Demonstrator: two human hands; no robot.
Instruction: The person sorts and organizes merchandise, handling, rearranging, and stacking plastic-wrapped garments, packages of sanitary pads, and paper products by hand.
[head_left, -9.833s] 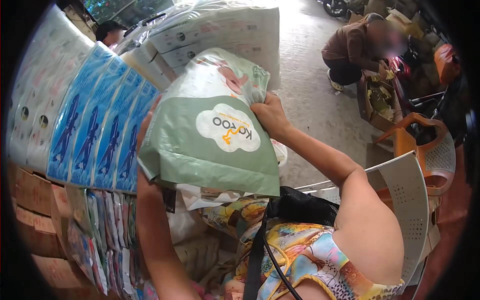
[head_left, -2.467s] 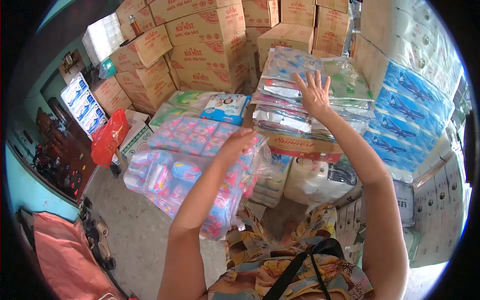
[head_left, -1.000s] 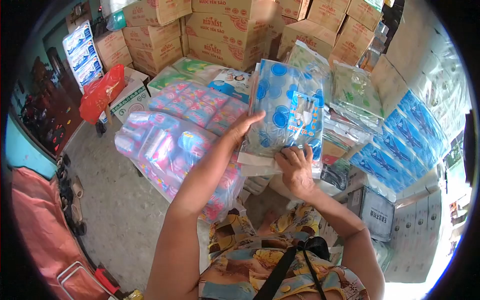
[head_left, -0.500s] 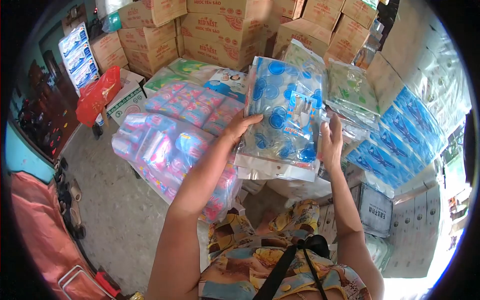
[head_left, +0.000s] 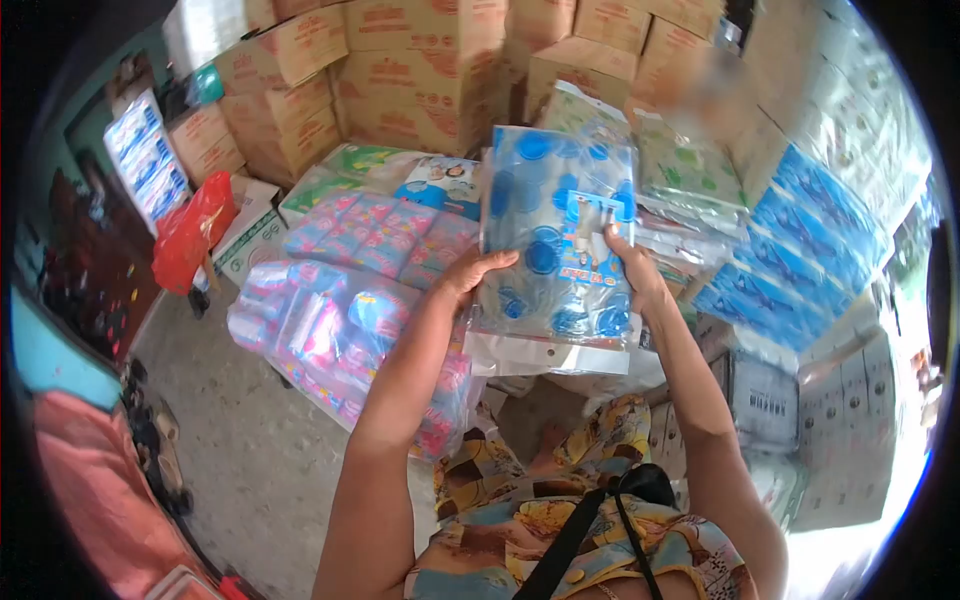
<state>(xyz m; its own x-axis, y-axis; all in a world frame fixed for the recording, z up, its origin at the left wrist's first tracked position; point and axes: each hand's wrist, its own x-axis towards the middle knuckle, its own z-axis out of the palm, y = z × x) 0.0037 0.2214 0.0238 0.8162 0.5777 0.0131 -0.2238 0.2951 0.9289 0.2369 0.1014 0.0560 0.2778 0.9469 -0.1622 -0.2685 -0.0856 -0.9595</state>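
A stack of flat clear-plastic packets, the top one patterned with blue circles and bearing a small picture label, is held in front of me. My left hand grips its left edge, thumb over the top and fingers hidden underneath. On the other side, my right hand clasps the right edge, its thumb resting on the front. White hanging strips stick out at the near end. Just right of the stack lie more packets, with a green-patterned one on top.
Pink-and-blue wrapped packs lie to the left, partly under my left forearm. Brown cartons are piled behind. Blue-printed packs and a grey case stand at the right. A red plastic bag sits at the far left.
My right hand has closed onto the right edge of the packet stack, where before its fingers were raised beside it. The view has shifted slightly, and the stack appears a little lower.
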